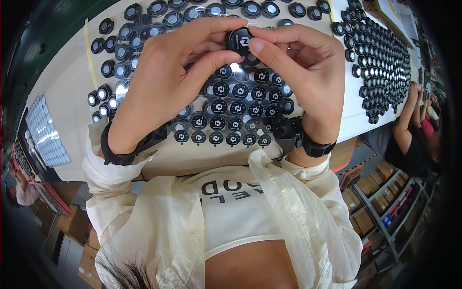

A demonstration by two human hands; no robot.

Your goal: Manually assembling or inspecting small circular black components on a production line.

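Note:
Between my two hands, above the far part of the table, is a small round black part point(236, 42) with a black disc label bearing a white mark on its face. My left hand point(171, 72) grips its left side, index finger along the top edge and thumb below. The fingers of my right hand point(308, 67) pinch the right side, and the thumb presses on the label's edge. Under my hands lies a clear sheet of round black labels point(219, 106) in rows. Whether the label is fully stuck down I cannot tell.
Round black parts with pale centres point(157, 8) stand along the far and left table. A dense group of similar parts point(380, 67) covers the right. A sheet of pale round stickers point(45, 127) lies at far left. Another person's arm point(406, 115) reaches in at the right.

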